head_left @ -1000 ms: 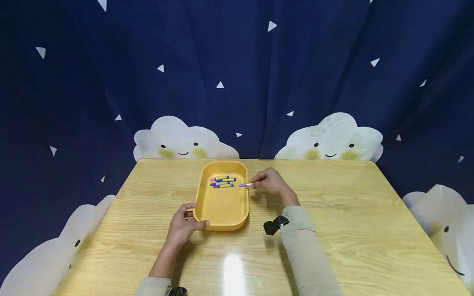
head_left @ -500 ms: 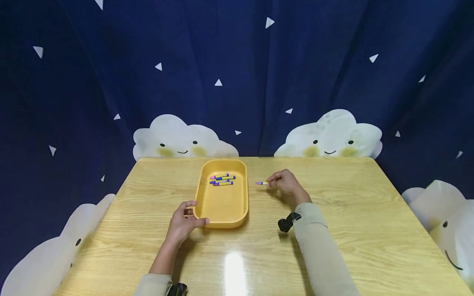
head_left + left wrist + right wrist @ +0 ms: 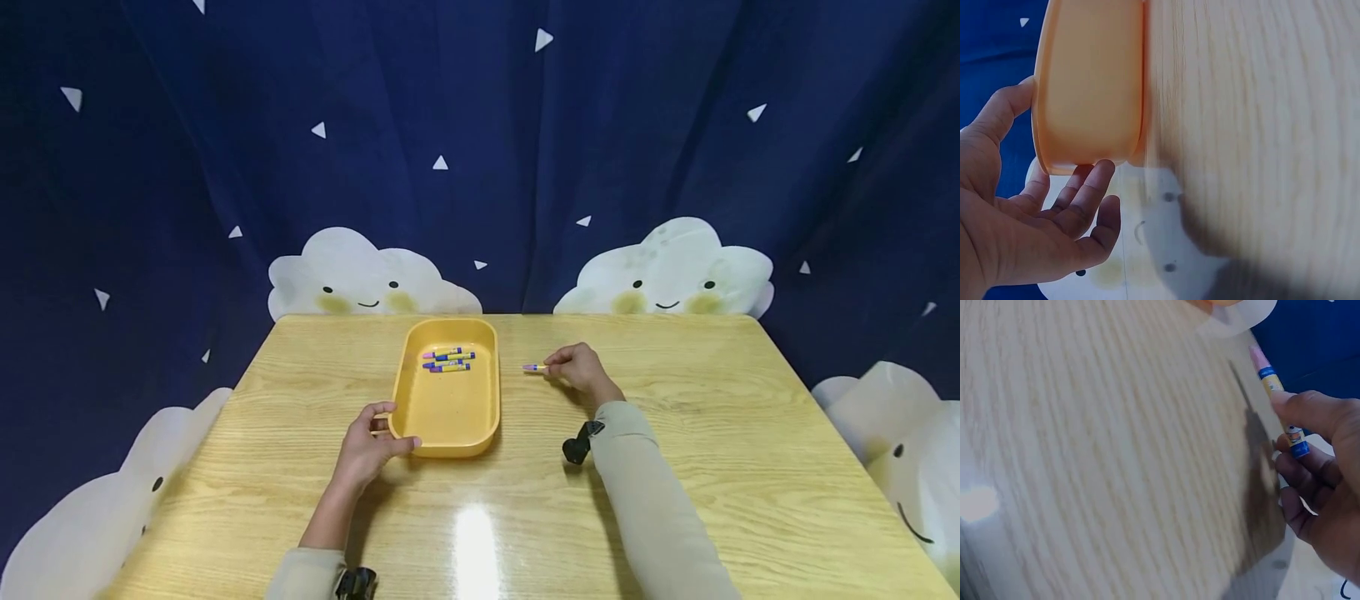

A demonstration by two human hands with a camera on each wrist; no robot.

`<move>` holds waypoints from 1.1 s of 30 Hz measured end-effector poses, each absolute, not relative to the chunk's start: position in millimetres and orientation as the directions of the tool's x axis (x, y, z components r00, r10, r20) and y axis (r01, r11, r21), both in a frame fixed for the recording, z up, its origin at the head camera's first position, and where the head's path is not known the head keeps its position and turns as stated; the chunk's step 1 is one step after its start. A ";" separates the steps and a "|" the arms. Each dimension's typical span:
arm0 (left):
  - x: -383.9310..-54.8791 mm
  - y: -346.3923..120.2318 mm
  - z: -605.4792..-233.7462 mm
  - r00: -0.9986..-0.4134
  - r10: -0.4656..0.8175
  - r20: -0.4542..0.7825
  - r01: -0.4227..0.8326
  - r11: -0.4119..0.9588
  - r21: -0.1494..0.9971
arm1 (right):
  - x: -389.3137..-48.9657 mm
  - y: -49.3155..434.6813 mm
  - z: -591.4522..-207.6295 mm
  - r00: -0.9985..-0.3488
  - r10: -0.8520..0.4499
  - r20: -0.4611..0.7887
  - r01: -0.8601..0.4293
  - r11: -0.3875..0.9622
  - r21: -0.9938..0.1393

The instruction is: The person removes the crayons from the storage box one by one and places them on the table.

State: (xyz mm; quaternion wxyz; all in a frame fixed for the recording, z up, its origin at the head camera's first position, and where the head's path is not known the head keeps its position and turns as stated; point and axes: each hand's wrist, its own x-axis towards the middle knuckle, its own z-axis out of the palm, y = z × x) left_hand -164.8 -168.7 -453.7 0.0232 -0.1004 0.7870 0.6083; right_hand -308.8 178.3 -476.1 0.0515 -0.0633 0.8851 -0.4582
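While the right hand (image 3: 581, 371) pinches a crayon (image 3: 535, 367) between thumb and fingertips, the colored end points left, toward the tray (image 3: 453, 423), and the crayon's long axis runs almost straight from side to side. Going by its separate shadow in the right wrist view, the crayon seems to be just above the table (image 3: 712, 433), outside the tray; its wrapper is yellow with blue bands, and its tip looks pale pink or lilac. It lies well apart from the left hand (image 3: 365, 443), and the right hand is plainly the nearer one, with the tray's right wall near the crayon tip. In that right hand, the fingers not pinching are loosely bent below the crayon. The left hand holds the tray at the corner nearest to it, thumb on the near rim and fingers along the left side, spread apart rather than clenched. Because the tray's long axis leads away from the person, the held crayon sits crosswise to it. Four other crayons (image 3: 456, 357) lie inside, farther off than the left hand and left of the right hand, close together and also mostly sideways. Beyond both hands, past the table's far edge, hang a dark blue curtain (image 3: 480, 100) and white clouds (image 3: 360, 258).
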 end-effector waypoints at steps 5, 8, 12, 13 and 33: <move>-164.7 -168.8 -453.8 -0.978 -0.129 -0.165 -0.192 0.239 0.952 | -310.8 177.2 -482.4 -0.992 -0.115 -0.044 -0.026 0.547 -0.837; -163.2 -169.0 -453.9 -0.977 -0.130 -0.167 -0.195 0.252 0.948 | -311.1 176.3 -486.1 -0.994 -0.098 -0.048 -0.014 0.553 -0.833; -161.7 -169.4 -454.1 -0.977 -0.130 -0.169 -0.197 0.247 0.949 | -311.4 175.2 -489.1 -0.995 -0.100 -0.029 -0.035 0.580 -0.814; -161.5 -169.5 -454.1 -0.977 -0.131 -0.169 -0.197 0.242 0.950 | -311.5 174.9 -489.3 -0.994 -0.102 -0.027 -0.038 0.584 -0.811; -162.0 -169.0 -454.8 -0.979 -0.138 -0.151 -0.179 0.224 0.958 | -310.2 160.7 -437.0 -0.972 -0.222 -0.081 -0.066 0.583 -0.810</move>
